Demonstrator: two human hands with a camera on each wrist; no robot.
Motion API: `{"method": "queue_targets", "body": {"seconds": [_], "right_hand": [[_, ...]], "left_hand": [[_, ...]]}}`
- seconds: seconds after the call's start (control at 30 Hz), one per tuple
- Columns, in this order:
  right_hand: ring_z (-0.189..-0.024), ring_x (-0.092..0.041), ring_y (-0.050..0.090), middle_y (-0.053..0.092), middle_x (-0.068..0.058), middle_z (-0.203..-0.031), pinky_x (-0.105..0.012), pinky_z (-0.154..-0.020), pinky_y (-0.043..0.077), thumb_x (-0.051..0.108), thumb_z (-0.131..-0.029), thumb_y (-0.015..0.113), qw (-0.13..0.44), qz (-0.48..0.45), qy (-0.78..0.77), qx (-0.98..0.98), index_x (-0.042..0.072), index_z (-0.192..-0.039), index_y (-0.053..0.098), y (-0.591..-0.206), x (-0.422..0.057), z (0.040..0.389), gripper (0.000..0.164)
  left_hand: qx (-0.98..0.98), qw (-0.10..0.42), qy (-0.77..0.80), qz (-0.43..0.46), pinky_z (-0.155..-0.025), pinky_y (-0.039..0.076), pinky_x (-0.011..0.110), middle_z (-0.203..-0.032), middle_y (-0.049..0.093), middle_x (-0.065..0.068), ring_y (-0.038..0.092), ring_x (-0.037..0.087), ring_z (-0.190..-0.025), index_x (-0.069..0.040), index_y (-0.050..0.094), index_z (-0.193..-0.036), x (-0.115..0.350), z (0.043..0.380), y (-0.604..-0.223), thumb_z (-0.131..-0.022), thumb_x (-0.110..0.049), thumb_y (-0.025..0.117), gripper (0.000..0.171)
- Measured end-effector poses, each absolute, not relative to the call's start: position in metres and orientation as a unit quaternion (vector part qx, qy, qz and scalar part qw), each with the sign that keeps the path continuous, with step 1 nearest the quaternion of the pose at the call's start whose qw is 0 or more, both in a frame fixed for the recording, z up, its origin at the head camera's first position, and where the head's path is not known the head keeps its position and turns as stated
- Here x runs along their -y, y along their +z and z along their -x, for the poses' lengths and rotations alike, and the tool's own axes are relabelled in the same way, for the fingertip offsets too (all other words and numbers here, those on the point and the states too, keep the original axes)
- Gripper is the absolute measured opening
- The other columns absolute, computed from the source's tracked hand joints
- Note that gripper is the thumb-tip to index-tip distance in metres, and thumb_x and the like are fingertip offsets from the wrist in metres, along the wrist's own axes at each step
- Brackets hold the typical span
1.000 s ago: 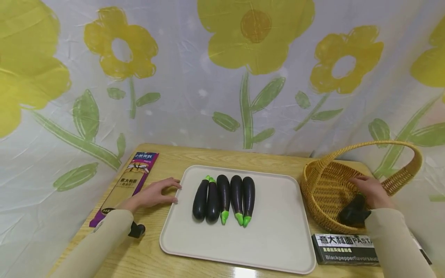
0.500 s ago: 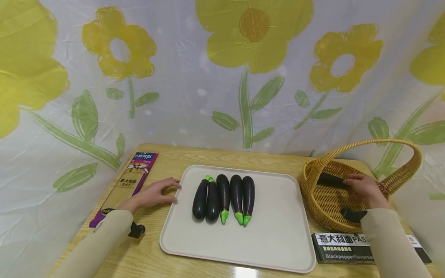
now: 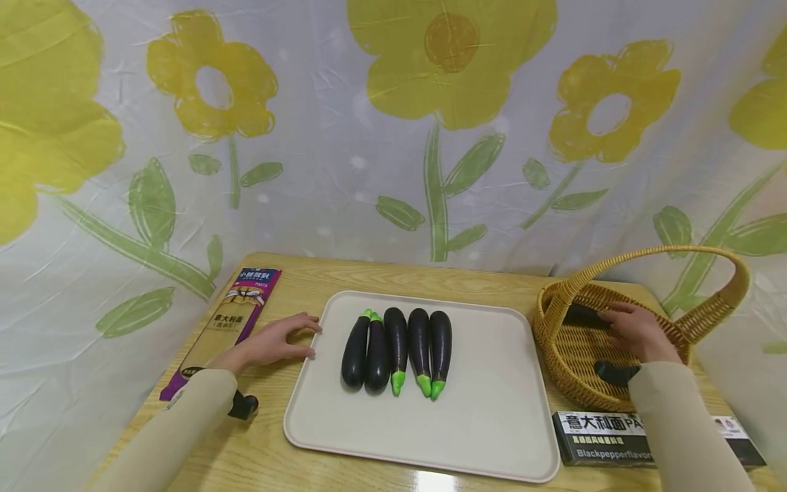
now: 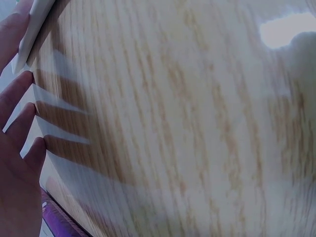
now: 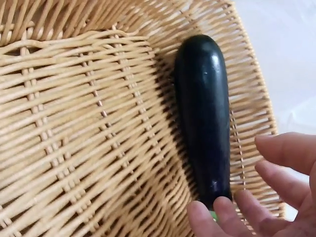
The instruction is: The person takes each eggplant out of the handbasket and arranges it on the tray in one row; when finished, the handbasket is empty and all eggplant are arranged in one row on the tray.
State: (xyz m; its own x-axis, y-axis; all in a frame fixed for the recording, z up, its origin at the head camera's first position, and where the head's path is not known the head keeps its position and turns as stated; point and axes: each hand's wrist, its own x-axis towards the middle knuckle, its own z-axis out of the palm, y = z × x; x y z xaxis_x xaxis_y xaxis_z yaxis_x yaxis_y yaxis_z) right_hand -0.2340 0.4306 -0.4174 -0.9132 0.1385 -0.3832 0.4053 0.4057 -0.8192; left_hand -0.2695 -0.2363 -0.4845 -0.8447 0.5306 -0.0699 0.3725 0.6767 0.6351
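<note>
In the wicker basket (image 3: pixel 550 355) on the right, an eggplant (image 5: pixel 202 108) lies against the wall. My right hand (image 3: pixel 639 333) is at its green stem end, the fingers loosely spread and not curled round it. The right wrist view has the fingertips (image 5: pixel 224 210) partly in front of the stem, so contact is unclear there. On the left, my left hand (image 3: pixel 279 339) rests at the edge of the cream tray (image 3: pixel 479 437) with its fingers spread, the tips at the rim. Several dark eggplants (image 3: pixel 396 348) lie side by side on the tray, stems pointing different ways.
A purple pasta packet (image 3: pixel 230 321) lies left of my left hand. A black pasta box (image 3: pixel 609 441) sits in front of the basket, partly under my right sleeve. The basket's tall handle (image 3: pixel 664 251) arches above my right hand. A flowered curtain (image 3: pixel 332 171) hangs behind the table.
My right hand brought an eggplant to the back left of the basket. The eggplant now lies there, and the fingers have loosened from it. The left hand stays where it was.
</note>
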Motion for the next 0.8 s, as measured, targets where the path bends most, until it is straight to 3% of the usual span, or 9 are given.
{"method": "queue_targets", "body": {"seconds": [0.17,0.23,0.37,0.47,0.57,0.67,0.8], "right_hand": [[-0.141,-0.048,0.020,0.001,-0.033,-0.157,-0.032,-0.083,0.055,0.023,-0.107,0.033,0.144,-0.145,-0.517,-0.832,-0.004,-0.153,0.009,-0.4175,-0.4279,0.2367,0.059],[-0.137,-0.047,0.027,0.002,-0.033,-0.157,-0.032,-0.082,0.056,0.023,-0.107,0.033,0.143,-0.152,-0.521,-0.828,-0.002,-0.154,0.007,-0.4169,-0.4275,0.2363,0.060],[-0.106,-0.026,0.052,0.000,-0.033,-0.157,-0.030,-0.076,0.055,0.018,-0.106,0.031,0.158,-0.153,-0.523,-0.823,-0.001,-0.154,0.002,-0.4171,-0.4290,0.2354,0.058],[-0.082,-0.012,0.049,-0.004,-0.033,-0.156,-0.027,-0.072,0.053,0.008,-0.105,0.027,0.179,-0.131,-0.511,-0.831,-0.005,-0.152,0.004,-0.4177,-0.4301,0.2351,0.054],[-0.079,-0.010,0.048,-0.007,-0.034,-0.155,-0.025,-0.072,0.053,0.009,-0.105,0.027,0.192,-0.121,-0.514,-0.827,-0.008,-0.151,0.006,-0.4181,-0.4299,0.2345,0.053],[-0.080,-0.010,0.049,0.000,-0.035,-0.156,-0.027,-0.069,0.053,0.022,-0.107,0.032,0.191,-0.125,-0.507,-0.831,-0.008,-0.151,0.006,-0.4191,-0.4296,0.2341,0.060],[-0.076,-0.010,0.052,0.030,-0.035,-0.142,-0.029,-0.068,0.055,0.034,-0.104,0.043,0.167,-0.136,-0.490,-0.845,-0.012,-0.150,0.012,-0.4214,-0.4286,0.2337,0.072]], "left_hand": [[-0.907,0.127,0.314,-0.249,-0.114,0.019,0.061,-0.148,0.045,0.016,0.023,0.042,-0.144,-0.017,0.061,-0.127,0.2358,0.2697,-0.4849,-0.087,-0.037,0.074,0.046],[-0.908,0.128,0.314,-0.248,-0.114,0.019,0.061,-0.148,0.045,0.016,0.024,0.042,-0.144,-0.017,0.061,-0.127,0.2355,0.2695,-0.4847,-0.087,-0.037,0.074,0.047],[-0.908,0.128,0.312,-0.248,-0.114,0.019,0.061,-0.148,0.045,0.016,0.024,0.042,-0.143,-0.017,0.062,-0.127,0.2353,0.2692,-0.4848,-0.087,-0.037,0.074,0.046],[-0.907,0.127,0.314,-0.250,-0.114,0.019,0.061,-0.148,0.046,0.016,0.024,0.042,-0.144,-0.017,0.062,-0.127,0.2352,0.2695,-0.4852,-0.087,-0.036,0.074,0.046],[-0.906,0.128,0.316,-0.250,-0.114,0.019,0.060,-0.148,0.045,0.015,0.024,0.042,-0.144,-0.017,0.061,-0.127,0.2354,0.2699,-0.4856,-0.087,-0.036,0.075,0.047],[-0.906,0.128,0.316,-0.251,-0.114,0.019,0.060,-0.148,0.045,0.016,0.024,0.042,-0.144,-0.017,0.061,-0.127,0.2363,0.2704,-0.4860,-0.087,-0.037,0.074,0.047],[-0.905,0.129,0.317,-0.252,-0.114,0.019,0.061,-0.148,0.045,0.016,0.023,0.042,-0.144,-0.016,0.061,-0.127,0.2372,0.2702,-0.4857,-0.087,-0.037,0.074,0.047]]}}
